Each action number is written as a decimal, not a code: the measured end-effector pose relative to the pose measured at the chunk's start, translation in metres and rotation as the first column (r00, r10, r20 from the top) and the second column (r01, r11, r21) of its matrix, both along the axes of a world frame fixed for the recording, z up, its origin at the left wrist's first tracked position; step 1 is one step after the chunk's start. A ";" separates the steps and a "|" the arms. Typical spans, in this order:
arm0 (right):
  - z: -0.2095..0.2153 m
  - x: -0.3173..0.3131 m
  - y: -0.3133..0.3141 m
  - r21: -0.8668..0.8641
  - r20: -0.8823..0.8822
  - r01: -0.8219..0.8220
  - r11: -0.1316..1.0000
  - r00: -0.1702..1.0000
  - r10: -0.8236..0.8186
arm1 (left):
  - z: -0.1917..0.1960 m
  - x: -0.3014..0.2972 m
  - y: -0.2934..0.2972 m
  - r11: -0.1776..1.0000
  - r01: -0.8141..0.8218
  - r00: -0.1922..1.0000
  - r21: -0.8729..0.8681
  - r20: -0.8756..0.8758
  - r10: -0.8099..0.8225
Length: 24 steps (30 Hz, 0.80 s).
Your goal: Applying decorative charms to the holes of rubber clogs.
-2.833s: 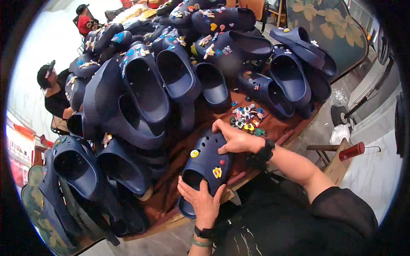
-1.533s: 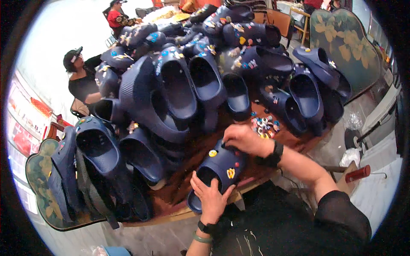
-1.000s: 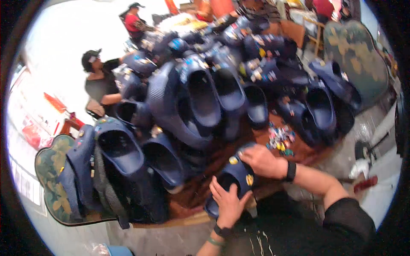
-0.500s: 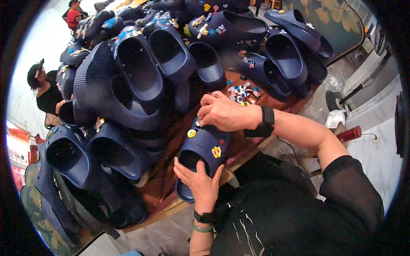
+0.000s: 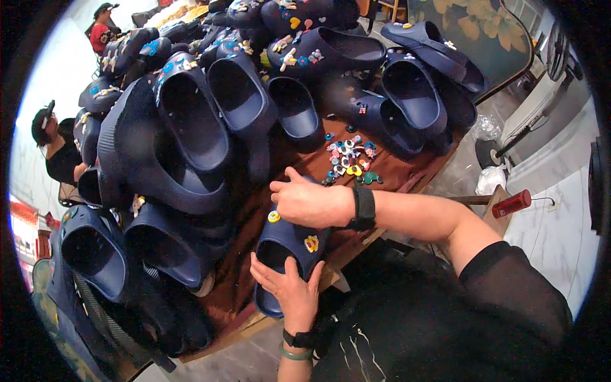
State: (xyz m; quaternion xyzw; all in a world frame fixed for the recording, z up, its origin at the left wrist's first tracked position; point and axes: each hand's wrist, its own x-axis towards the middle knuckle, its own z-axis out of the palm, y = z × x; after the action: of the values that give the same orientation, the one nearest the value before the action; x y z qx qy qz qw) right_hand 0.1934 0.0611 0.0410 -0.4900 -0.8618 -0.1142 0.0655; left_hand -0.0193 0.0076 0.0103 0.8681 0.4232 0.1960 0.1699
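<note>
Navy clog (image 5: 289,234) sits toe-away on the brown cloth (image 5: 237,286), heel right by the wooden table edge (image 5: 328,277), on the wearer's side. Left hand (image 5: 291,294) is spread wide over the foot opening, fingers on the rim, holding the clog. Right hand (image 5: 312,201) lies over the toe part, palm down, fingers partly curled, one poking out past the rest. Its tips are hidden from where I stand, so can't tell if there's a charm in them.

Two fittings I can make out on the upper: a round yellow charm (image 5: 273,217) close to the right hand, and a yellow-and-white charm (image 5: 311,244) on the near side.

Risks, my read: hard push at the toe with the left grip slack and the clog pivots or skids on the loose cloth, heel off the edge. Anything pressed in crooked might not seat and could pop out later. Right wrist or forearm swinging wide could sweep the loose charm heap (image 5: 352,159) beyond it, and the green charm (image 5: 369,177) at its near side looks easiest to knock. Stacked clogs (image 5: 168,245) to the left lean on each other, so one bump from an elbow or the cloth dragging could start a slide
</note>
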 end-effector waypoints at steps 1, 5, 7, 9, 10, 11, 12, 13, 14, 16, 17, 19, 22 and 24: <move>-0.003 -0.001 -0.002 0.004 0.005 0.004 1.000 1.000 -0.004 | 0.001 0.000 0.000 1.000 -0.005 1.000 0.004 -0.004 0.005; -0.003 -0.005 -0.011 0.046 -0.007 0.054 0.997 0.999 -0.054 | -0.004 -0.002 0.001 0.999 -0.013 1.000 0.041 -0.015 0.013; 0.001 -0.001 -0.011 0.052 -0.028 0.057 0.997 0.998 -0.056 | -0.003 -0.003 0.001 0.999 -0.008 1.000 0.037 -0.023 0.009; 0.001 0.000 -0.011 0.069 -0.038 0.075 0.995 0.997 -0.073 | -0.003 0.000 0.000 0.999 -0.011 1.000 0.041 -0.018 0.011; 0.002 0.003 -0.007 0.033 -0.038 0.068 0.997 0.997 -0.067 | -0.004 0.001 0.000 0.999 -0.011 1.000 0.038 -0.015 0.011; 0.002 0.006 -0.004 -0.006 -0.041 0.060 0.998 0.997 -0.061 | -0.005 0.001 0.000 0.999 -0.014 1.000 0.041 -0.017 0.015; 0.006 0.020 0.002 -0.070 -0.137 0.053 0.996 0.989 -0.062 | -0.007 -0.001 0.001 0.999 -0.028 0.999 0.045 -0.027 0.029; 0.001 0.045 0.006 -0.144 -0.423 -0.062 0.988 0.906 -0.004 | -0.007 -0.002 0.001 0.998 -0.034 0.999 0.049 -0.035 0.035; -0.005 0.065 0.009 -0.162 -0.514 0.020 0.987 0.852 -0.101 | -0.006 -0.002 0.002 0.998 -0.034 0.999 0.050 -0.039 0.036; -0.018 0.110 0.003 -0.201 -0.466 0.215 0.956 0.837 -0.286 | -0.003 0.000 0.001 0.999 -0.039 0.999 0.026 -0.025 0.039; -0.029 0.125 -0.001 -0.179 -0.434 0.252 0.951 0.847 -0.306 | -0.004 0.000 0.001 0.999 -0.039 0.999 0.029 -0.027 0.040; -0.044 0.136 -0.008 -0.264 -0.473 0.300 0.917 0.788 -0.394 | -0.008 -0.001 0.002 0.998 -0.039 0.999 0.057 -0.027 0.040; -0.065 0.147 -0.013 -0.235 -0.501 0.213 0.948 0.809 -0.306 | -0.008 0.000 0.003 0.998 -0.035 0.999 0.057 -0.027 0.037; -0.068 0.146 -0.013 -0.230 -0.515 0.228 0.946 0.796 -0.317 | -0.007 0.000 0.002 0.998 -0.035 0.999 0.047 -0.025 0.036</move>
State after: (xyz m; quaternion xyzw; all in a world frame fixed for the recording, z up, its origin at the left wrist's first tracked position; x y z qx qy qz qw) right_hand 0.3389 0.0481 -0.0266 -0.6247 -0.7336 0.0894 0.2523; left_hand -0.0191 0.0096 0.0030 0.8665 0.4362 0.1976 0.1408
